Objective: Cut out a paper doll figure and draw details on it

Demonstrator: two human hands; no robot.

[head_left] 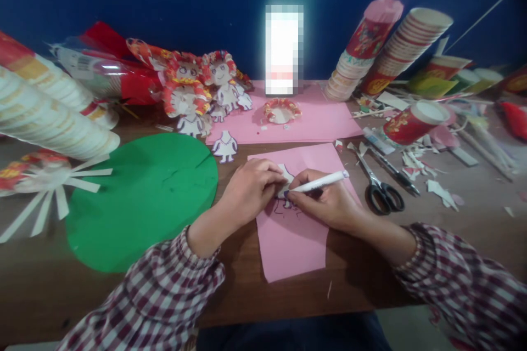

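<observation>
A white marker (323, 181) is gripped in my right hand (335, 204), its purple tip end down at a small white paper body cutout (287, 175). My left hand (255, 185) pinches the cutout's left side with bent fingers, holding it on a pink paper sheet (294, 252). Dark marks show on the pink sheet just below the cutout. Another paper body cutout (225, 147), outlined in purple, lies on the table beyond my left hand. The marker's very tip is partly hidden by my fingers.
A green paper oval (144, 203) lies left, near stacked paper cups (53, 115). Black-handled scissors (381, 192), a pen (395, 170) and paper scraps (441, 193) lie right. Paper dolls (224, 79) stand at the back, and more cup stacks (405, 46) lean back right.
</observation>
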